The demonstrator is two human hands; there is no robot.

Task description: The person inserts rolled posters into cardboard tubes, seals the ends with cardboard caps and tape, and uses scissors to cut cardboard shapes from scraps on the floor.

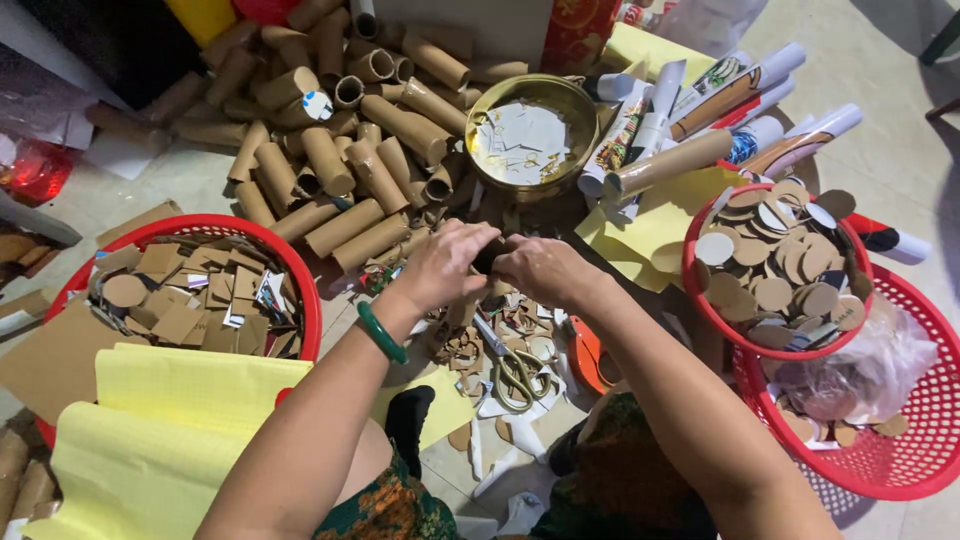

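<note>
Red baskets point(300, 290), yellow paper point(160, 430)

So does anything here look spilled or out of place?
Mostly it is a busy floor of sorted heaps. One oddity: the gold-handled scissors lie open among loose cardboard scraps on the floor, right below the left hand and right hand, not in any basket.

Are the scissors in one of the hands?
No, the scissors lie on the floor below the left hand and right hand.
</note>
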